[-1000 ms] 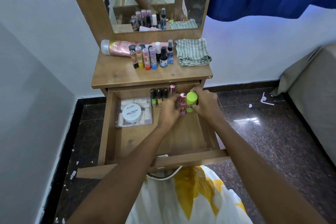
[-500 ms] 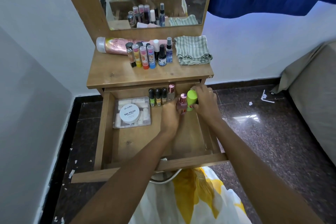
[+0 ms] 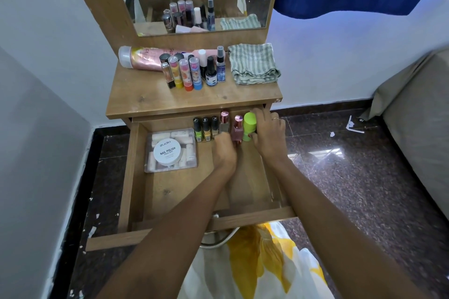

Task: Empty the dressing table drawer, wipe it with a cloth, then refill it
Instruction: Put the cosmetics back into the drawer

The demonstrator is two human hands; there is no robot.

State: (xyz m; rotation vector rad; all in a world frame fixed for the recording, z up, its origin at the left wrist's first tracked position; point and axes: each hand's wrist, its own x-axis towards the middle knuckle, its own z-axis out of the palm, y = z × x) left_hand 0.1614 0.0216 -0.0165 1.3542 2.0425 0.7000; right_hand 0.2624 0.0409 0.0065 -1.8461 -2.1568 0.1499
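The open wooden drawer carries stock along its back wall, from 12 to 1 o'clock: three small black-capped polish bottles, a square rose-capped glass bottle, a pink rose-capped glass bottle and a lime-green plastic cylinder. A clear plastic box lies at 10 o'clock.

The right hand wraps the cylinder from its 3 o'clock side. The left hand reaches the pink bottle's foot; whether it pinches cannot be told. The hands are close together, not touching.

The folded grey-striped cloth lies on the wooden tabletop at 1 o'clock.

Judgement: refilling is in hand. The glass bottles are likely light, rigid, smooth, top-heavy and breakable. Take each by the body below the cap and set it down upright.
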